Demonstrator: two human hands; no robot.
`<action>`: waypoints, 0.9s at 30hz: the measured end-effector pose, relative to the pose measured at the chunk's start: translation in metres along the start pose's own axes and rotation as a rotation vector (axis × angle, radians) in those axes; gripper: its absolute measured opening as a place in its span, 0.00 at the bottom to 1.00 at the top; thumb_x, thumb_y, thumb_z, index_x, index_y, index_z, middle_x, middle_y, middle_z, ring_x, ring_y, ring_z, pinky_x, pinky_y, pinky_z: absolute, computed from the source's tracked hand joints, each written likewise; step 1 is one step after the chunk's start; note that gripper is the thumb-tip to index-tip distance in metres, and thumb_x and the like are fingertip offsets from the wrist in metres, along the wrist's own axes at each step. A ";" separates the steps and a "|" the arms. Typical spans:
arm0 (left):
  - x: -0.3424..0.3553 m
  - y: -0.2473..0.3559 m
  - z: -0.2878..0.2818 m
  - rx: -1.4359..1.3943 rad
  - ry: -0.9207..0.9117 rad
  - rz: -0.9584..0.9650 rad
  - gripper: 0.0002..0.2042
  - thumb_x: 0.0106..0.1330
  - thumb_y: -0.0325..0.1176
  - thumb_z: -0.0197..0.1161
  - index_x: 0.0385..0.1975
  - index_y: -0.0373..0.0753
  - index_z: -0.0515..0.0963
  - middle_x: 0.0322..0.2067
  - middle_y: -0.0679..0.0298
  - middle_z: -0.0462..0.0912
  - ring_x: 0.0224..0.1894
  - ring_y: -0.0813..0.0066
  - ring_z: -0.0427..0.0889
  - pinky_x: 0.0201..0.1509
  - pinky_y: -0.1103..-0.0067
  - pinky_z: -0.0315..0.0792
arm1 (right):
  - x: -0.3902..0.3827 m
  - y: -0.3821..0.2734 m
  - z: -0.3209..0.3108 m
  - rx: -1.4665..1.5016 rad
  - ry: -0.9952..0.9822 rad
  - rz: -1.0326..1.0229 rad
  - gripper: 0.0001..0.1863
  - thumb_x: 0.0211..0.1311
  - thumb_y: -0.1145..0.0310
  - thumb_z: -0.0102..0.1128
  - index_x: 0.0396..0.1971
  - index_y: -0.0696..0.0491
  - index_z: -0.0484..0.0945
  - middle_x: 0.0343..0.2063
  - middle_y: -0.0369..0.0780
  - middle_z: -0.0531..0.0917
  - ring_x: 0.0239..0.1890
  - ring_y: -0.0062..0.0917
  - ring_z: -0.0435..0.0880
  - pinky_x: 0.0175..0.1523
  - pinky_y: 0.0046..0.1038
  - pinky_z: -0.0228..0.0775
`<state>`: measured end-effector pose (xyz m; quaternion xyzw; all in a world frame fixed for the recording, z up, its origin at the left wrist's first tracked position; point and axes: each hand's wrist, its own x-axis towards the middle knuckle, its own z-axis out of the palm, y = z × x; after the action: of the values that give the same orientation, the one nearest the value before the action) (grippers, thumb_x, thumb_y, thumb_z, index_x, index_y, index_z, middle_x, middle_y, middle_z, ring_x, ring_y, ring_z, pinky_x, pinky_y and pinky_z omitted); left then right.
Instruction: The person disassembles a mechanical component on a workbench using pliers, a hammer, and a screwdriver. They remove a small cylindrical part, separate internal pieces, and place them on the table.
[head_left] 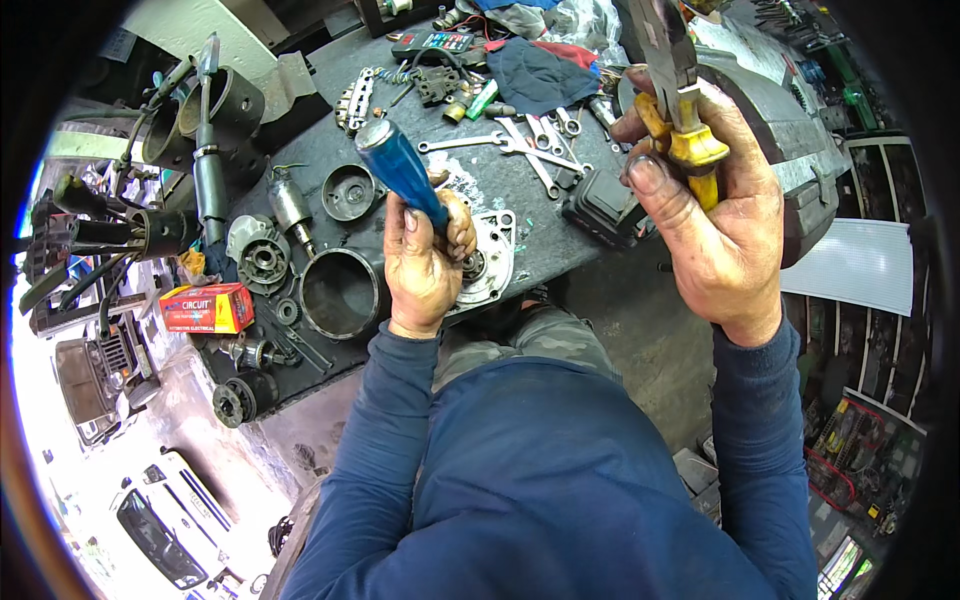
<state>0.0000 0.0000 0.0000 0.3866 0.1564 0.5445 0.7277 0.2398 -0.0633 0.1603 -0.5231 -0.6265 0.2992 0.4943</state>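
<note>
My left hand is wrapped round the blue handle of a screwdriver, its metal-capped butt pointing up. The hand hides its shank and tip. Just below the fist lies a pale metal housing with bolt holes at its edge and a round bore, partly covered by the hand. Raised at the right, my right hand grips a pair of pliers by the yellow handles, the dark steel jaws pointing up and away. The pliers and the screwdriver are apart.
Several spanners lie on the dark workbench. A black box-shaped part sits near its edge. At left are a hollow metal cylinder, a round metal cap, a motor-like cylinder and a red-yellow box. A dark cloth lies behind.
</note>
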 end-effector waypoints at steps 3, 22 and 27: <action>0.010 -0.002 -0.002 0.007 -0.002 0.039 0.23 0.86 0.52 0.51 0.70 0.45 0.66 0.30 0.65 0.66 0.30 0.77 0.63 0.33 0.78 0.61 | 0.005 0.007 0.003 0.054 0.040 -0.100 0.34 0.75 0.79 0.66 0.77 0.57 0.65 0.63 0.48 0.83 0.57 0.23 0.83 0.61 0.26 0.77; -0.012 -0.025 0.013 0.240 0.099 0.139 0.28 0.78 0.57 0.64 0.60 0.36 0.72 0.33 0.65 0.73 0.31 0.79 0.69 0.33 0.81 0.64 | 0.071 -0.047 -0.019 -0.687 -0.244 -0.534 0.30 0.64 0.77 0.69 0.67 0.55 0.78 0.56 0.48 0.85 0.56 0.44 0.87 0.62 0.38 0.79; -0.011 -0.029 0.014 0.300 0.145 0.160 0.30 0.77 0.59 0.64 0.57 0.33 0.73 0.31 0.66 0.74 0.29 0.81 0.69 0.31 0.81 0.63 | 0.077 -0.061 -0.008 -0.787 -0.303 -0.549 0.31 0.59 0.81 0.66 0.65 0.53 0.80 0.51 0.46 0.86 0.52 0.43 0.87 0.57 0.37 0.79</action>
<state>0.0244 -0.0191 -0.0138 0.4620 0.2565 0.5976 0.6030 0.2278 -0.0078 0.2404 -0.4366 -0.8710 -0.0280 0.2236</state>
